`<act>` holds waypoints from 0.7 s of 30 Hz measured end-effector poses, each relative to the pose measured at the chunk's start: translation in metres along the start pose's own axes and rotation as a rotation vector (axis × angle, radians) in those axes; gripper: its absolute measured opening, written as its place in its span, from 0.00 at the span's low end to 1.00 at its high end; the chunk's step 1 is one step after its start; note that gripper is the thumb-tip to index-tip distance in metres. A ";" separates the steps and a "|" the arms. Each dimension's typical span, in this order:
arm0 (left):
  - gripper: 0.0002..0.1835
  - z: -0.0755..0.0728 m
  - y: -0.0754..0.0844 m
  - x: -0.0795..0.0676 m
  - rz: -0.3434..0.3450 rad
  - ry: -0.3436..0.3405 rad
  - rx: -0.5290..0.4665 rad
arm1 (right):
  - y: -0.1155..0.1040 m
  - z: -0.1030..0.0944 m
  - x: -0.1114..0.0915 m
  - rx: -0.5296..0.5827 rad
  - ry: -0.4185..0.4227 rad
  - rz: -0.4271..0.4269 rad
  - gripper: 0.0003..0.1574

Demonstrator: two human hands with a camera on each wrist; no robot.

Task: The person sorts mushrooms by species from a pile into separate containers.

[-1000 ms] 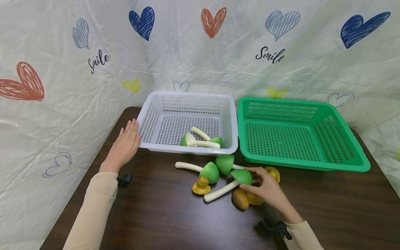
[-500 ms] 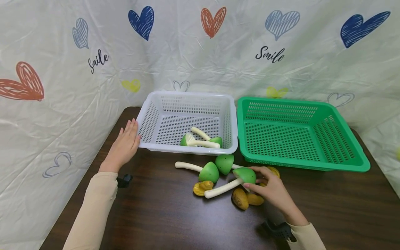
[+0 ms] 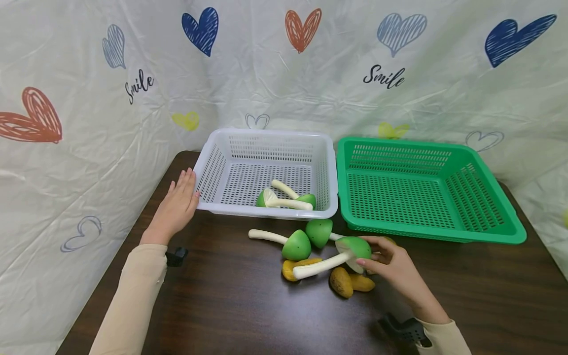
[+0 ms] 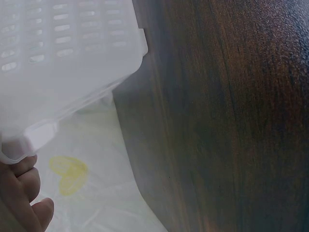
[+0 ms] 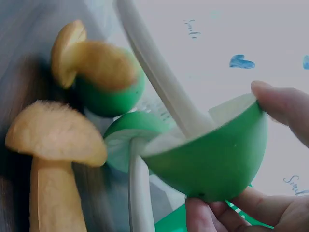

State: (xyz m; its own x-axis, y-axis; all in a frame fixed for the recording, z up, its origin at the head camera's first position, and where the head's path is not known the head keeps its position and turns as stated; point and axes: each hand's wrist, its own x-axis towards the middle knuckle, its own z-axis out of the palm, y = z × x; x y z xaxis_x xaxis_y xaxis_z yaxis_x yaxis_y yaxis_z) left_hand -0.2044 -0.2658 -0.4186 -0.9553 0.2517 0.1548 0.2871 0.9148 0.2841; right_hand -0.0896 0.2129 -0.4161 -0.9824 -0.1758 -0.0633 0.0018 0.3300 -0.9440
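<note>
My right hand (image 3: 395, 264) grips a toy mushroom (image 5: 212, 154) by its green cap, thumb on one side and fingers on the other. Its white stem points left in the head view. Under that stem lies a yellow-brown mushroom (image 3: 290, 270), and another brown mushroom (image 3: 343, 283) sits just in front of the held cap. Two more green-capped mushrooms (image 3: 296, 245) rest behind, near the white basket (image 3: 266, 212). Flat against that basket's left side rests my left hand (image 3: 177, 199), fingers straight. Inside the basket lie two green-capped mushrooms (image 3: 290, 203).
A green basket (image 3: 432, 234) stands to the right of the white one, with bare mesh floor showing. Partly hidden behind my right hand is another yellow mushroom (image 3: 391, 240). A printed cloth (image 3: 284, 88) hangs behind the dark wooden table (image 3: 239, 315).
My right hand has moved slightly right, carrying the green-capped mushroom and tilting its cap. The yellow-brown mushroom by its stem has rolled round to the right. The left hand stays put.
</note>
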 end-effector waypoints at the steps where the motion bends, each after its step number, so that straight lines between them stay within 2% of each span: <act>1: 0.31 0.000 0.000 0.000 0.001 0.000 -0.001 | 0.000 -0.001 0.000 0.011 -0.002 -0.001 0.30; 15: 0.31 0.000 -0.001 -0.001 -0.001 -0.006 -0.005 | -0.001 -0.004 0.001 0.080 0.005 -0.043 0.27; 21: 0.31 0.000 0.000 0.000 0.001 -0.007 -0.001 | -0.003 -0.007 0.003 0.157 -0.026 -0.075 0.24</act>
State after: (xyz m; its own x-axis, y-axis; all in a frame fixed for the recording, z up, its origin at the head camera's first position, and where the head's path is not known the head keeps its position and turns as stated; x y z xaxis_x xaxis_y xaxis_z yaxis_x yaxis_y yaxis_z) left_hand -0.2043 -0.2659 -0.4189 -0.9556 0.2544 0.1487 0.2878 0.9143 0.2851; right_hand -0.0934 0.2179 -0.4115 -0.9756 -0.2194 0.0031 -0.0405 0.1663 -0.9852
